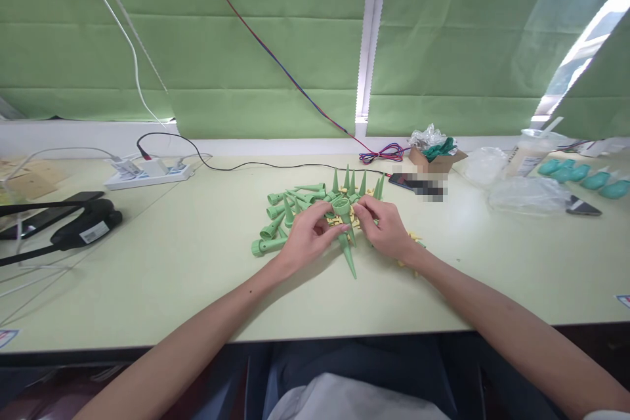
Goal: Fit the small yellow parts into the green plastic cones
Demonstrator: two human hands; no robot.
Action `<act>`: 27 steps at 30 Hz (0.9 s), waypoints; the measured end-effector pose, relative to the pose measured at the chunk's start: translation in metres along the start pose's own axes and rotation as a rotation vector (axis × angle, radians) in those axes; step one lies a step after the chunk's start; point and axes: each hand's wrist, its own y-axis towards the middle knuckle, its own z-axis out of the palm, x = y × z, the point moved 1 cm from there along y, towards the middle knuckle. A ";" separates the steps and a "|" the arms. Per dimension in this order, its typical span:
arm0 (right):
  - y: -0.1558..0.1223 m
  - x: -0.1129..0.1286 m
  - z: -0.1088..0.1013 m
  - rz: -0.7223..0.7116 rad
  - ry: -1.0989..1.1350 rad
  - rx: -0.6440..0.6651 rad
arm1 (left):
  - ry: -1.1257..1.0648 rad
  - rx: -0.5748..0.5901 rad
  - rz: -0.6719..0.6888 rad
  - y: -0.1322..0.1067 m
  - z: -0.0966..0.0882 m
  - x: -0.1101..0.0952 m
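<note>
My left hand [312, 235] is closed around a green plant watering spike [341, 207], whose wide open collar points up and whose tip points down. My right hand [386, 226] is pinched just right of that collar; anything between its fingertips is hidden. Below the held spike, the pointed end of another green spike [347, 257] shows, angled toward me. More green spikes [268, 246] lie to the left of my hands, and several stand points-up [347, 178] behind them. Small yellow parts [414, 236] are scattered among the spikes and beside my right wrist.
At the left are a power strip [150, 174], a black strapped device [88, 222] and a phone [37, 216]. Behind the spikes lie a pixelated dark object [418, 185] and a small cardboard box [438, 161]. Plastic bags [526, 193] and teal bulb-shaped pieces [595, 180] are at the right.
</note>
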 end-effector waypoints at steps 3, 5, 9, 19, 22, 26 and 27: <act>0.000 0.001 0.000 -0.003 0.004 0.007 | 0.024 -0.024 0.041 0.000 0.001 0.003; 0.000 0.001 0.000 -0.007 -0.003 0.009 | 0.041 -0.025 0.062 -0.001 0.001 0.005; 0.000 0.001 0.000 -0.012 -0.027 0.015 | 0.066 -0.035 0.088 -0.001 0.000 0.004; -0.001 0.000 0.001 -0.034 -0.033 0.026 | 0.097 -0.048 0.092 -0.002 0.001 0.000; -0.001 0.000 0.002 -0.033 -0.037 0.023 | 0.110 -0.053 0.074 -0.002 0.001 0.000; 0.000 0.003 0.002 -0.029 -0.035 0.006 | 0.154 -0.030 0.070 0.001 0.001 -0.003; 0.000 0.003 0.001 -0.029 -0.030 0.001 | 0.157 -0.021 0.066 0.002 0.001 -0.004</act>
